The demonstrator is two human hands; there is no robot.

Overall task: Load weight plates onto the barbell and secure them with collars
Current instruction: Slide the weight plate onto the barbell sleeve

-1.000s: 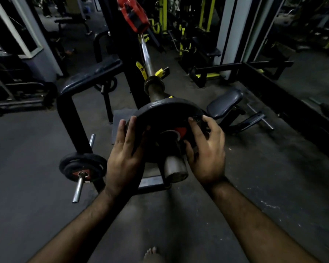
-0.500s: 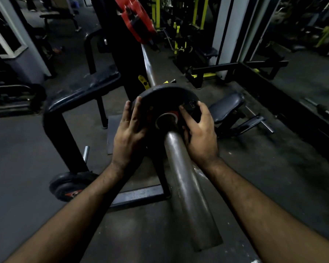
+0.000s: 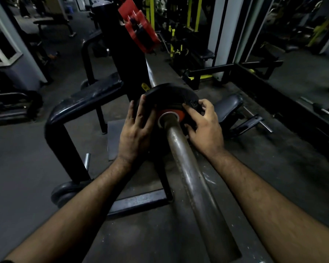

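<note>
A black weight plate (image 3: 169,93) with an orange-red hub sits far up the steel barbell sleeve (image 3: 194,183), which runs from the bottom right toward the middle. My left hand (image 3: 135,133) lies flat on the plate's left face, fingers spread. My right hand (image 3: 205,124) presses the plate's right side, fingertips on its rim. Beyond the plate the thin bar shaft (image 3: 150,74) continues to a red plate (image 3: 139,31) at the far end. No collar shows.
A black rack frame with a padded top (image 3: 87,103) stands to the left. Another black plate (image 3: 65,194) rests on a low peg by its base. A padded bench (image 3: 228,105) lies right of the bar. Yellow-and-black machines fill the back.
The plate has slid farther up the sleeve with both hands on it. Much more bare sleeve now shows on my side. My fingers have loosened and spread.
</note>
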